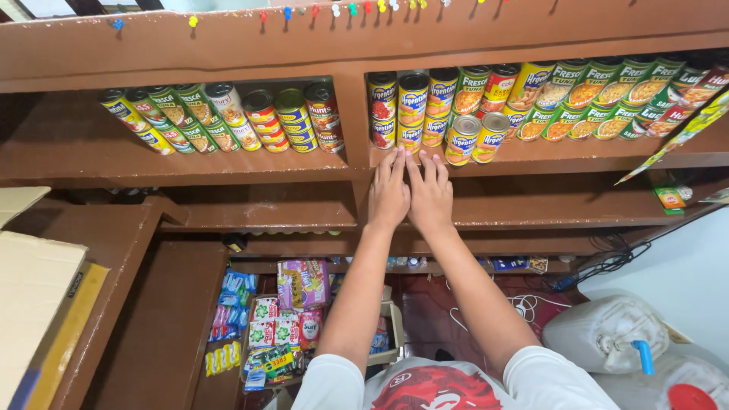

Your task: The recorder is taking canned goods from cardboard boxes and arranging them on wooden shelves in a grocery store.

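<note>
My left hand (389, 191) and my right hand (430, 193) reach side by side to the brown wooden shelf (531, 156), fingers stretched flat and together. Their fingertips touch the base of a stack of yellow-and-blue cans (411, 114) near the shelf's divider (351, 121). Neither hand grips anything. Two more yellow-and-blue cans (474, 138) stand just right of my right hand. Red-labelled cans (382, 110) stand left of the stack.
Green-labelled cans (600, 99) fill the right shelf section; mixed cans (228, 118) fill the left section. Below lie a box of sachets (285, 326), white plastic jugs (607, 330), cables (607, 262), and cardboard (34, 296) at left.
</note>
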